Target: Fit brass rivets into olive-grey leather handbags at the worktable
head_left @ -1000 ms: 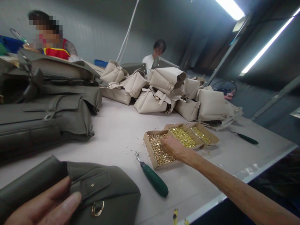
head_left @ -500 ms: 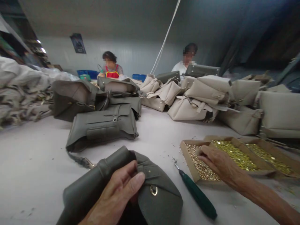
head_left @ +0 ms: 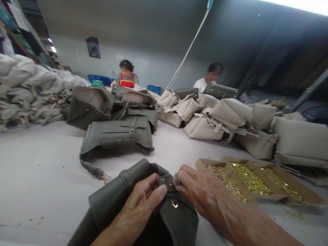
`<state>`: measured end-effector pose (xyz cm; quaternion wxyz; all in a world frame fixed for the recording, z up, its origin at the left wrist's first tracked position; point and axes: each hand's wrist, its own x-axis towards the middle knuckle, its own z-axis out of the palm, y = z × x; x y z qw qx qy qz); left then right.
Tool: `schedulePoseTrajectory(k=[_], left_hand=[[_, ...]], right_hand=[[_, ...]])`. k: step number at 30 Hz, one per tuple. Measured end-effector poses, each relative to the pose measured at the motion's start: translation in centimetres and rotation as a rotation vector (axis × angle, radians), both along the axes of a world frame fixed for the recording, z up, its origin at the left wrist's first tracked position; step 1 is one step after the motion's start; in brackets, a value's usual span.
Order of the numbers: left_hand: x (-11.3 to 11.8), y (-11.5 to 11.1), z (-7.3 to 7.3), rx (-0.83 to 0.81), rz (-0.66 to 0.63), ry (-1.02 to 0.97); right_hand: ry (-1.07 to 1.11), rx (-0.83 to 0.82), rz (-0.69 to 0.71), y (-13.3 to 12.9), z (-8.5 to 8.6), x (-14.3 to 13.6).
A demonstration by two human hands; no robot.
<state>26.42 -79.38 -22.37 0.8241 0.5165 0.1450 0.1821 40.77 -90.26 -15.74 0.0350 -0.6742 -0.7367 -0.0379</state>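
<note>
A dark green handbag [head_left: 180,217] lies in front of me, with a strap tab and a small gold buckle [head_left: 174,203] on its side. My left hand [head_left: 143,201] grips the bag at the strap tab [head_left: 167,183], thumb on top and fingers behind. Close beside that tab, my right hand [head_left: 202,191] is closed in a pinch, its fingertips at the strap. A tiny glint shows by those fingertips, but what they hold is too small to name. The green-handled hook tool seen earlier is now hidden behind my right hand and forearm.
A cardboard tray of small gold studs [head_left: 225,177] and trays of yellow-gold metal pieces [head_left: 251,179] stand at right. Another dark green bag [head_left: 119,136] lies ahead. Beige bags [head_left: 205,126] are piled behind. Two people [head_left: 126,75] sit across the table.
My right hand has left the tray of small gold studs and come left to the strap tab. My left hand keeps hold of the handbag. The camera view has shifted slightly.
</note>
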Motion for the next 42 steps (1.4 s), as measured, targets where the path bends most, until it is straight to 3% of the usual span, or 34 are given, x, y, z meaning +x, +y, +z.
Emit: schedulePoseTrajectory(k=[6, 16, 19, 22, 28, 31, 37, 42], left_hand=[[0.1, 0.3, 0.2, 0.026, -0.019, 0.013], [0.1, 0.6, -0.2, 0.217, -0.024, 0.022], [0.1, 0.7, -0.6, 0.228, -0.023, 0.014], [0.0, 0.8, -0.8, 0.219, -0.010, 0.011], [0.1, 0.8, -0.6, 0.186, -0.026, -0.005], [0.2, 0.6, -0.5, 0.134, -0.059, -0.033], [0.1, 0.4, -0.7, 0.206, -0.043, -0.045], [0.0, 0.6, -0.4, 0.210, -0.058, -0.058]], right_hand=[[-0.112, -0.015, 0.015, 0.7, 0.7, -0.6], [-0.422, -0.100, 0.093, 1.9, 4.7, -4.6], [-0.304, -0.197, 0.065, 2.3, 5.0, -4.4], [-0.139, -0.255, -0.033, 2.6, 4.0, -2.9], [0.104, -0.147, -0.159, 1.9, 1.8, -0.2], [0.065, -0.134, -0.088, 2.0, 2.4, -0.5], [-0.193, -0.183, 0.167, 2.7, 4.4, -2.4], [-0.006, -0.244, 0.087, 3.4, 5.0, -1.2]])
